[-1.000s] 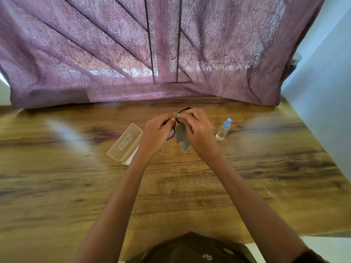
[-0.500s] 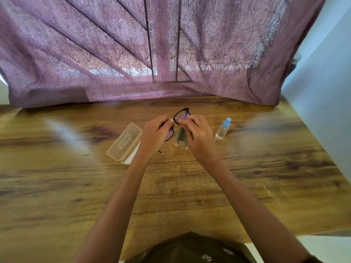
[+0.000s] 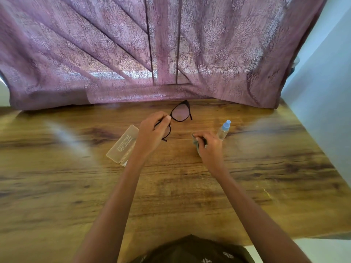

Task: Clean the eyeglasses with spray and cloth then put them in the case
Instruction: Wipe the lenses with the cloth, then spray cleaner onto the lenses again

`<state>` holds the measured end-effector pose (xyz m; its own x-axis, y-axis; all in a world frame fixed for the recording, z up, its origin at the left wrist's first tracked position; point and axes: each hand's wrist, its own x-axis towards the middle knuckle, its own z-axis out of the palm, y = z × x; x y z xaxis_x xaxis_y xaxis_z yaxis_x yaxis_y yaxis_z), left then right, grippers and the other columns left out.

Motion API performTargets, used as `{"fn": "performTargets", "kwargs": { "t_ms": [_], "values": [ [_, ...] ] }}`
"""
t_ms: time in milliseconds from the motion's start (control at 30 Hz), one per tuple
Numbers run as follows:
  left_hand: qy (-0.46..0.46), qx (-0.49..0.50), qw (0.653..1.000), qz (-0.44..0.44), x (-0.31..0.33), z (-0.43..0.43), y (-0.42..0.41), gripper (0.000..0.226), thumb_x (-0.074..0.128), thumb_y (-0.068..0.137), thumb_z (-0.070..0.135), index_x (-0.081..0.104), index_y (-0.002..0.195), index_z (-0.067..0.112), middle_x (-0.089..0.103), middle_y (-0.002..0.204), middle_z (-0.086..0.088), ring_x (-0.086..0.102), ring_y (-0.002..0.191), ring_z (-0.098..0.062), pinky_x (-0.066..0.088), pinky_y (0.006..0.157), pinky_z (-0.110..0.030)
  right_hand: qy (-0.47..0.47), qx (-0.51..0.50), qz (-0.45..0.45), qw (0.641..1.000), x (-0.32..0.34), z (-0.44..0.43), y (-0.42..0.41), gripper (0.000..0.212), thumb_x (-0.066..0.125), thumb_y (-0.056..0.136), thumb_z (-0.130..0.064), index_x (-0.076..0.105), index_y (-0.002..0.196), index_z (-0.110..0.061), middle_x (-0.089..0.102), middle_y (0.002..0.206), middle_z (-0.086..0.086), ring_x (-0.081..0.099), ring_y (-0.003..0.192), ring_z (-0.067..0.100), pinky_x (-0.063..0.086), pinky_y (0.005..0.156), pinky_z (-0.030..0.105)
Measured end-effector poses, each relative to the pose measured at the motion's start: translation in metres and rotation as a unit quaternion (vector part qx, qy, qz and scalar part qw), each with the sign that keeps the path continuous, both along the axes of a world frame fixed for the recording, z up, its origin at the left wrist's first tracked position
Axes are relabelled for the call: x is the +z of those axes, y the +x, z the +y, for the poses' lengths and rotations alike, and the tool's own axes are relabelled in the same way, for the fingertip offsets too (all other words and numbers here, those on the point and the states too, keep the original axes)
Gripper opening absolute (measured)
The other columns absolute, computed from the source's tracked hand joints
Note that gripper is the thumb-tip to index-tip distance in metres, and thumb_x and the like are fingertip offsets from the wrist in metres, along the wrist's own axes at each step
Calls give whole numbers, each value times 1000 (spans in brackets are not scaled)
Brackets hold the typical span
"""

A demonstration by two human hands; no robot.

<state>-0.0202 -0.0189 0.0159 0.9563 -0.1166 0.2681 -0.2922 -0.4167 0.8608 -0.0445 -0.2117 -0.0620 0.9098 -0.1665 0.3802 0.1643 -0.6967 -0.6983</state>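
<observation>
Black-framed eyeglasses are held up above the wooden table. My left hand pinches them at the bridge, and one lens is hidden behind its fingers. My right hand has come away to the right and grips the grey cleaning cloth down near the table. A small clear spray bottle with a blue cap stands just right of that hand. The translucent beige glasses case lies open on the table, left of my left wrist.
A purple patterned curtain hangs along the table's far edge. A pale wall borders the table on the right. The table's near edge runs past my arms at the lower right.
My right hand pulled the cloth off the lens and moved right and down toward the bottle. My left hand lifted the glasses farther away, so one lens now shows fully.
</observation>
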Motion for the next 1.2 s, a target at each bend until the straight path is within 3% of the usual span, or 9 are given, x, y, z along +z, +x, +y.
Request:
{"fn": "performTargets", "kwargs": {
  "t_ms": [200,267,400,467,533,667,800,933,1200],
  "values": [
    [-2,-14,1000,14,-6,4,-3,20,51,99,20,68,89,17,67,86,17,59,93,-8,41,84,-20,-7,-3,92,996,-4,3,3,14,60,94,-9,72,94,-1,71,94,8,63,91,20,47,82,30],
    [-1,-21,999,25,-8,6,-4,19,51,99,22,68,91,19,64,86,27,56,94,-3,38,83,-13,136,2,125,983,9,5,6,31,56,99,-29,72,93,-3,71,89,0,64,85,11,49,77,26],
    [5,-34,998,42,-11,7,-3,19,52,99,19,68,99,10,62,92,19,55,98,-10,40,87,-22,560,123,218,789,43,6,23,47,59,88,-47,70,115,-9,72,111,3,67,100,12,54,84,20],
    [15,-42,998,43,-12,7,-3,19,53,98,17,68,103,6,65,101,2,55,103,-15,39,91,-28,646,137,225,717,56,9,31,42,64,84,-42,69,110,-9,71,97,3,65,88,12,52,77,22],
    [29,-42,998,44,-14,8,-2,20,53,98,15,68,104,3,65,108,-6,54,108,-18,38,92,-29,667,140,222,698,64,14,37,28,64,89,-32,70,105,-11,69,84,-1,63,78,8,52,74,21],
    [72,0,996,50,-19,13,2,23,53,99,19,67,114,9,61,122,-4,52,117,-18,38,100,-29,630,162,216,728,74,25,43,12,64,92,-17,71,98,-9,68,80,2,62,70,7,52,63,15],
    [90,48,994,-31,-10,16,2,27,58,93,38,67,116,25,58,104,7,57,82,-4,41,71,-10,506,161,211,821,76,38,42,18,70,89,-16,73,100,-2,73,85,4,66,77,8,50,65,15],
    [216,67,971,-83,-4,19,5,25,63,90,37,72,106,19,67,93,0,56,73,-12,39,68,-22,388,145,184,891,77,48,41,22,75,85,-20,73,95,0,72,79,0,64,73,2,48,64,13],
    [264,119,951,-108,0,0,9,15,61,93,22,70,100,12,69,88,-6,48,67,-13,32,62,-25,316,118,151,929,81,49,39,18,76,84,-22,77,91,-5,76,84,6,67,76,7,50,71,19]
  ]
}}
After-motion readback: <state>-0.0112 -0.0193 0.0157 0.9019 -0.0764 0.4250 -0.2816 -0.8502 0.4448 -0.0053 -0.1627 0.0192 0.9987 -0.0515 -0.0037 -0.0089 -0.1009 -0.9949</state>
